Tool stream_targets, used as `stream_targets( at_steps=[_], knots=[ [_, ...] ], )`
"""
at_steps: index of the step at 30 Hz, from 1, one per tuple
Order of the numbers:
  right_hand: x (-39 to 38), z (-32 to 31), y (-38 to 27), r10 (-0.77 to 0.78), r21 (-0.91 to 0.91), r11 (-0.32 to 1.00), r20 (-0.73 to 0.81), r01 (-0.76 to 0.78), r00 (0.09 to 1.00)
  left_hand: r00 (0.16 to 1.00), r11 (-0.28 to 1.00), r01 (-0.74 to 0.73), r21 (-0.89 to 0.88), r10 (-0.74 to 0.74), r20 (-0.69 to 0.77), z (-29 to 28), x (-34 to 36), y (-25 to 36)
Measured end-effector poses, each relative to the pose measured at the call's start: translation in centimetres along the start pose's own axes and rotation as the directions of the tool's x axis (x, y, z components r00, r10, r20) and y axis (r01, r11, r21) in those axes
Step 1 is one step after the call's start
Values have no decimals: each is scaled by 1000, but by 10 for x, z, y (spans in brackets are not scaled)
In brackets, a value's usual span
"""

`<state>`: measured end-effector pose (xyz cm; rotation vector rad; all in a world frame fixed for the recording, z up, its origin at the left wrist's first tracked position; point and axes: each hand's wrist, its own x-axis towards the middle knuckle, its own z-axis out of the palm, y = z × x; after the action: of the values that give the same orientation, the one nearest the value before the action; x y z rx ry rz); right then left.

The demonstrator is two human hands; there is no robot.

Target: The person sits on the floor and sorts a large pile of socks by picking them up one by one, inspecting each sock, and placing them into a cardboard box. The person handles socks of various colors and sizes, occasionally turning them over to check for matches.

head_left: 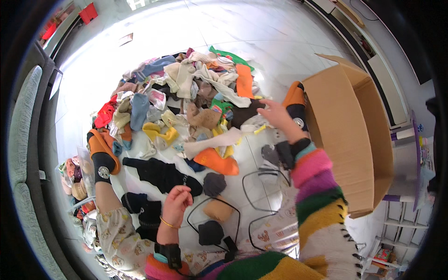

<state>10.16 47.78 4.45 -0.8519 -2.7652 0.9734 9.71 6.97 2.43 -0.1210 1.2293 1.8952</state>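
Observation:
My left hand [178, 201] is raised with fingers loosely curled and nothing visible in them, over the near side of black socks [156, 175], beside a grey balled sock [214, 184]. My right hand [273, 114] is open, fingers apart, reaching over the right edge of a large heap of mixed socks [186, 79], nearest a dark brown sock [245, 114]. An orange sock [217, 161] and a yellow one [158, 133] lie at the heap's near edge. A tan balled sock [218, 210] and a dark one [210, 233] lie within black cord loops.
An open cardboard box [338, 154] is at right. My slippered feet [100, 158] flank the heap on a white tiled floor [154, 25]. Containers of bundled socks [74, 175] stand left, beside a grey sofa [25, 154]. A white rack [401, 224] is at lower right.

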Motion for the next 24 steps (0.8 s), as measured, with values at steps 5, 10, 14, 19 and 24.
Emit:
stream_targets(
  at_steps=[5,10,14,19,24],
  knots=[
    [53,72,-9,81,-369,925,-49,-94,995,992,998,54,20,-51,-115,-15,7,1],
    [61,58,-38,44,-296,951,-154,-88,987,997,1000,20,11,-19,-79,-21,21,-2],
    [22,5,-85,-176,387,905,-31,174,984,999,987,-43,153,44,-5,1,26,6],
    [-61,-40,-143,-276,602,796,457,-66,845,806,622,-564,544,557,199,58,24,37],
    [-112,-50,-164,-447,541,841,670,23,592,736,463,-662,590,552,393,94,8,53]
  ],
)
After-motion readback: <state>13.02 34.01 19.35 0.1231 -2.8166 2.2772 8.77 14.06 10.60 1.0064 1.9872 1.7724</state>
